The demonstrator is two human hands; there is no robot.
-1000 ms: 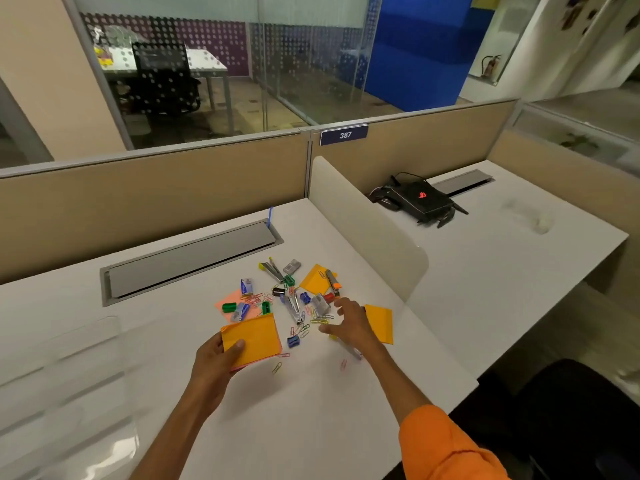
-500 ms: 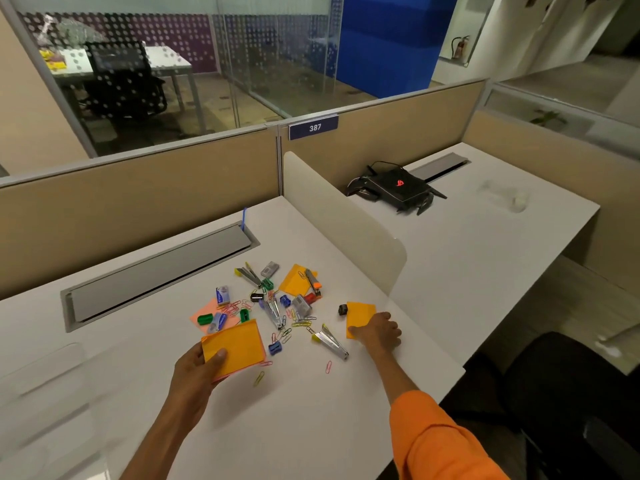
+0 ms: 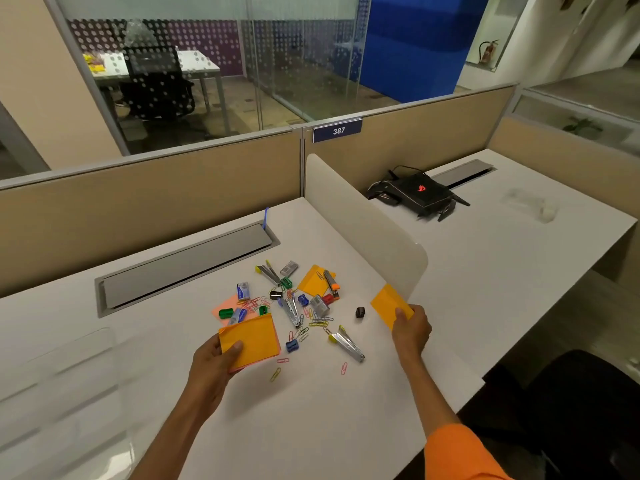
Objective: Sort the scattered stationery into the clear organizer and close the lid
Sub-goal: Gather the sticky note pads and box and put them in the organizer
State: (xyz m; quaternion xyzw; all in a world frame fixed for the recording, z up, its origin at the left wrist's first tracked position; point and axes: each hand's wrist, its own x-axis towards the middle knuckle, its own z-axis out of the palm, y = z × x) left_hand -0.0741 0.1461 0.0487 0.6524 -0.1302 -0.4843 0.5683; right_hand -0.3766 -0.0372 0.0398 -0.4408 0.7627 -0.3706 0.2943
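While held low over the white counter (image 3: pixel 311 431), pinching things with both sets of fingers. Left hand (image 3: pixel 211 370): thumb on top, fingers under an orange sticky-note pad (image 3: pixel 254 339). Right hand (image 3: pixel 411 333): pinching one orange sticky note (image 3: pixel 388 304), up off the counter next to the white divider (image 3: pixel 363 223). Between the hands, a loose pile on the counter: paper clips (image 3: pixel 275 374), silver stapler (image 3: pixel 348 344), blue sharpener (image 3: pixel 292 345). Far left, clear organizer (image 3: pixel 59 386), blurry; cannot tell what is inside.

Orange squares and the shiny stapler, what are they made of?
Orange squares: probably paper, matte, thin stacked sheets with a pink edge underneath. Stapler: looks like bare metal, glinting silver, with a yellow, likely plastic, end.
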